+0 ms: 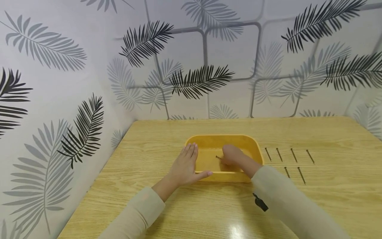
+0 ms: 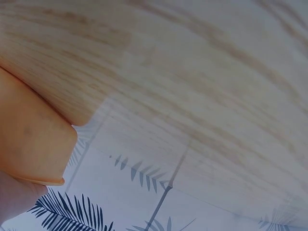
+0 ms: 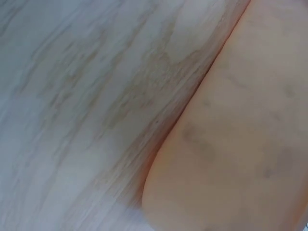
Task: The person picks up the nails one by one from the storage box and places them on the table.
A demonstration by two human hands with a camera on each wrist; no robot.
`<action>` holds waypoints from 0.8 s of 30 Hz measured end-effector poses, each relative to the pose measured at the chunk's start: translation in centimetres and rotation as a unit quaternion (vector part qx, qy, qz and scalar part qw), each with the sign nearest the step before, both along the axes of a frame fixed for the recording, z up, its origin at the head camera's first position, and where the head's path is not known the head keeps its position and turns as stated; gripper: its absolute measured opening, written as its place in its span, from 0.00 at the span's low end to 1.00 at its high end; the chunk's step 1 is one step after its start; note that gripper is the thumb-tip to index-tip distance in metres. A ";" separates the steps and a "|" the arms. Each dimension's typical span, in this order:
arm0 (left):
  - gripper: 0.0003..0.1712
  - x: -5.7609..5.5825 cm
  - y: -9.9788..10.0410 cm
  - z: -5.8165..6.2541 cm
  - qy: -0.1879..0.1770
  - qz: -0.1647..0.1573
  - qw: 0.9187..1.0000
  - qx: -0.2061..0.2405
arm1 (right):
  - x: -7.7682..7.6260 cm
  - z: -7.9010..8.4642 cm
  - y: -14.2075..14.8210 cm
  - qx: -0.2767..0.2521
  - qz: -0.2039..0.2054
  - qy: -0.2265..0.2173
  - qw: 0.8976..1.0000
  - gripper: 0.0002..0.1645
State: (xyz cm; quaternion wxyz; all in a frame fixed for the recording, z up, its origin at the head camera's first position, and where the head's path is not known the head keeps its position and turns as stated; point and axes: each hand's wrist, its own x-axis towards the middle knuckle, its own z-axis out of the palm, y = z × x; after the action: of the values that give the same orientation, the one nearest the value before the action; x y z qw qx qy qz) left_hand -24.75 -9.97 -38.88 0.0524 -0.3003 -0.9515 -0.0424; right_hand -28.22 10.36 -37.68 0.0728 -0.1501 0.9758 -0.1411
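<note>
A shallow yellow tray sits on the wooden table. My left hand rests on its near left corner, fingers straight over the left rim and thumb along the front rim. Inside the tray, my right hand pinches a dark screw, whose head pokes out to the left; the fingertips are hidden behind the hand. In the left wrist view the tray's outer wall shows, with part of a finger at its rim. The right wrist view shows the tray wall close up, without the hand.
Several dark screws lie in two rows on the table right of the tray, one screw farthest right. The front row's left screw is close to the right sleeve. A black strap end hangs beneath that sleeve. A leaf-patterned wall stands behind.
</note>
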 end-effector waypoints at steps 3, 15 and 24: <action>0.66 0.0 0.0 0.0 0.000 0.001 1.000 0.001 | -0.1 0.2 0.4 -0.019 -0.002 0.000 1.000 0.12; 0.64 0.1 -0.1 0.0 -0.003 0.004 1.000 0.006 | -3.1 -2.4 2.7 -0.120 0.020 0.063 0.991 0.25; 0.60 0.1 0.0 0.0 -0.002 0.007 1.000 -0.002 | -4.8 -3.9 4.3 -0.112 0.010 0.081 0.990 0.27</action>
State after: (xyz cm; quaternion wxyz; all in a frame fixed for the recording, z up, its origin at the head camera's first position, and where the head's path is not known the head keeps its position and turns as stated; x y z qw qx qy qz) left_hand -24.67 -9.94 -38.88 0.0502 -0.2935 -0.9538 -0.0406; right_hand -33.04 14.66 -41.59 -0.0229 -0.1777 0.9551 -0.2360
